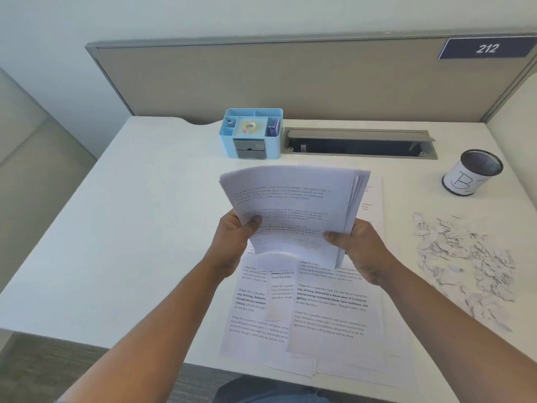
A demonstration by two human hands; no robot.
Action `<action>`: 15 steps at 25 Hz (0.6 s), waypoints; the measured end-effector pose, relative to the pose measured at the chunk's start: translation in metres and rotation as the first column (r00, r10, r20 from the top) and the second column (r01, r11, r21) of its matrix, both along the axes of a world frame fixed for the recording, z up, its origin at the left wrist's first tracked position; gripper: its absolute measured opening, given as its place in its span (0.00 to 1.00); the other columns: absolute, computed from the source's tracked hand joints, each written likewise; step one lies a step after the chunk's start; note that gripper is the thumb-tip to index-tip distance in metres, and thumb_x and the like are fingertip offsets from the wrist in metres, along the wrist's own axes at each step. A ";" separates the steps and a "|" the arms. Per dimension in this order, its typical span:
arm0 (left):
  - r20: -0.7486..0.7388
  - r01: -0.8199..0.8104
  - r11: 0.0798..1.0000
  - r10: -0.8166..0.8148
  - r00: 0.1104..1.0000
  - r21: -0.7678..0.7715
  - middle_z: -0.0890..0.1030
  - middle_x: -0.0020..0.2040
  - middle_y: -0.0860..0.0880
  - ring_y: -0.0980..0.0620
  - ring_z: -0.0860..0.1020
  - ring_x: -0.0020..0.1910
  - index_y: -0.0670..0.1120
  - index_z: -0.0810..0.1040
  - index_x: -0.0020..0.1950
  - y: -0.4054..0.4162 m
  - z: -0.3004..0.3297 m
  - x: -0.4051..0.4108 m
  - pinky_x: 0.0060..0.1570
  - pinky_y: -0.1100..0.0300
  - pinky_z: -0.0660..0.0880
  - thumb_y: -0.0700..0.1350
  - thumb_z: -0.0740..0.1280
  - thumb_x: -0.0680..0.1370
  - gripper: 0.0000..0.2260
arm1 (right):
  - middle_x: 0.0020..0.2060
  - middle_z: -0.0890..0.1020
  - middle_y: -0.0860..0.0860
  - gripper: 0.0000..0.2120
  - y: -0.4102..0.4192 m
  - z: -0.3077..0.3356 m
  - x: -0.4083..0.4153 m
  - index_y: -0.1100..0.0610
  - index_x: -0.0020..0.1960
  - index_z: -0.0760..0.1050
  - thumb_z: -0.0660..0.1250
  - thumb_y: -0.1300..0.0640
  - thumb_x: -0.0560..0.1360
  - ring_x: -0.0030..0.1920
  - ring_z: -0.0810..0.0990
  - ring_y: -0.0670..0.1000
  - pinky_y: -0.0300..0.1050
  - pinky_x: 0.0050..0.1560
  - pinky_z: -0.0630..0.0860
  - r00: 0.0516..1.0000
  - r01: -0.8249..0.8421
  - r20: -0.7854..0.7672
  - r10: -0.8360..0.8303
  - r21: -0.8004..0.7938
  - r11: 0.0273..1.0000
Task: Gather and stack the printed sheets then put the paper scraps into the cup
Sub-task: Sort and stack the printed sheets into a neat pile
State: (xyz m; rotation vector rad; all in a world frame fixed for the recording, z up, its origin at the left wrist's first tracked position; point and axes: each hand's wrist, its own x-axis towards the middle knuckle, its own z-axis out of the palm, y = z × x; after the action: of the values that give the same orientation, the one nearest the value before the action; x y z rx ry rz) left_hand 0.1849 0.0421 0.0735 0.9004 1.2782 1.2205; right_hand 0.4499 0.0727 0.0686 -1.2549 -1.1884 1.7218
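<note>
— Head view, from the grip outward: what are the hands doing?

— Both hold one bundle of sheets (pixel 293 210) raised above the table (pixel 130 228). The left hand (pixel 232 242) grips its lower left edge, thumb on top; the right hand (pixel 363 251) grips the lower right corner, thumb across the print. The bundle bows upward, and its right edges are fanned, not flush.

— So which step?

— Gathering, I'd say, and only partly done. More loose sheets (pixel 305 309) lie overlapped on the table right under the hands, some reaching the near edge, one showing beyond the bundle.

— And the scraps?

— Untouched, by the look: the scraps (pixel 465 257) sit in a spread heap to the right, well apart from the hands. The cup (pixel 473 173), marked B, stands behind them, upright, mouth open.

— Next move?

— Probably square the bundle, then free a hand to pick up the rest. The sheets are limp, so keeping one firm hold while the other lifts matters.
</note>
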 end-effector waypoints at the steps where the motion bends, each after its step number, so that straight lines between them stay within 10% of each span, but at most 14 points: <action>1: 0.004 -0.004 1.000 0.004 1.000 -0.018 0.86 0.59 0.45 0.47 0.83 0.59 0.42 0.81 0.62 -0.003 -0.002 0.002 0.57 0.56 0.79 0.33 0.64 0.83 0.11 | 0.56 0.87 0.47 0.15 -0.002 -0.004 -0.001 0.52 0.60 0.82 0.70 0.67 0.78 0.59 0.84 0.49 0.48 0.65 0.77 0.999 -0.002 0.036 0.002 -0.001 1.000; 10: -0.037 -0.036 0.997 0.034 0.999 -0.069 0.87 0.49 0.52 0.55 0.84 0.48 0.45 0.83 0.56 -0.011 -0.003 0.017 0.46 0.65 0.79 0.27 0.58 0.81 0.18 | 0.52 0.87 0.46 0.14 -0.008 -0.014 -0.007 0.46 0.55 0.81 0.70 0.65 0.79 0.57 0.84 0.50 0.50 0.62 0.79 0.990 0.015 0.141 -0.014 -0.006 1.000; 15: -0.037 -0.050 0.996 0.048 0.998 -0.071 0.88 0.48 0.52 0.55 0.84 0.47 0.44 0.83 0.55 -0.010 -0.005 0.020 0.44 0.65 0.79 0.26 0.57 0.80 0.20 | 0.52 0.88 0.50 0.12 -0.010 -0.020 -0.007 0.47 0.53 0.82 0.70 0.64 0.79 0.59 0.83 0.60 0.67 0.63 0.76 0.979 0.027 0.202 -0.025 -0.007 1.000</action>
State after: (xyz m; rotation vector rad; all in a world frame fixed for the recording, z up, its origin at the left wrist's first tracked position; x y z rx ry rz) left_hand 0.2045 0.0319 0.0687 0.8456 1.3709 1.1935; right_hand 0.4427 0.0629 0.0483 -1.4724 -1.2736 1.6120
